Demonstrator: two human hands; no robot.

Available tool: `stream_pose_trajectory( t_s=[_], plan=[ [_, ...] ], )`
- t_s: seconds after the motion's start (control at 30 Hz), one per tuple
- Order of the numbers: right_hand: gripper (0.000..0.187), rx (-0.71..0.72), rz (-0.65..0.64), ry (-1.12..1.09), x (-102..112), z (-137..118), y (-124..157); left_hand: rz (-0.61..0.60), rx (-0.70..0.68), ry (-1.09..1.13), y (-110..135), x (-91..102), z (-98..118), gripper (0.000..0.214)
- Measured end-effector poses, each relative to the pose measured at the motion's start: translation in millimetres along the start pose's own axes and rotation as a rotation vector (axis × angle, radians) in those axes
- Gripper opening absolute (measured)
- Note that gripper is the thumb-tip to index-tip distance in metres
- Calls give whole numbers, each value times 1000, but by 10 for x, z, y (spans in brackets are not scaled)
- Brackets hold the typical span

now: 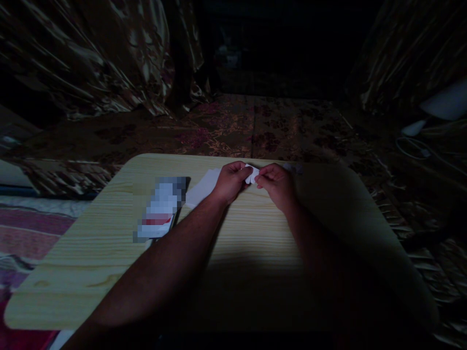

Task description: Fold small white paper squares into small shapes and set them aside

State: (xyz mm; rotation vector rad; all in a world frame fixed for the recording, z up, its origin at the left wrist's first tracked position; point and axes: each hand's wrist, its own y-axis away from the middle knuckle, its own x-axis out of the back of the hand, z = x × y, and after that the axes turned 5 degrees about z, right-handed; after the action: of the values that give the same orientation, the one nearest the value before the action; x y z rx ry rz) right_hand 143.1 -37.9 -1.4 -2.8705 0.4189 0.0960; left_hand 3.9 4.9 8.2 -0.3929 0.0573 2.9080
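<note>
Both of my hands meet over the far half of a light wooden table (251, 228). Between them is a small folded piece of white paper (251, 174). My left hand (232, 181) pinches its left side, with the thumb lying across it. The fingertips of my right hand (273, 181) close on its right edge. Partly behind my left hand and wrist, a larger white sheet of paper (203, 188) lies flat on the table. The fine shape of the folds is too small to make out.
Left of my left forearm lies a phone-like flat device (160, 209), its face blurred out. Small pale scraps (293, 168) lie beyond my right hand. Patterned curtains (138, 53) hang behind, a white lamp (447, 102) with a cable stands right, and striped bedding (32, 233) is at left.
</note>
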Motion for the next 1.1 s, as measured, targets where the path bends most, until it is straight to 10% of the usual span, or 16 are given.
stream_pose_trajectory(
  t_s=[0.33,1.1],
  plan=[
    [16,202,69,174,8,56,12,70,-64,-155,20,-31,-27,28],
    [15,2,105,74,31,10,-11,-90,-26,36,49,-10,20,30]
  ],
)
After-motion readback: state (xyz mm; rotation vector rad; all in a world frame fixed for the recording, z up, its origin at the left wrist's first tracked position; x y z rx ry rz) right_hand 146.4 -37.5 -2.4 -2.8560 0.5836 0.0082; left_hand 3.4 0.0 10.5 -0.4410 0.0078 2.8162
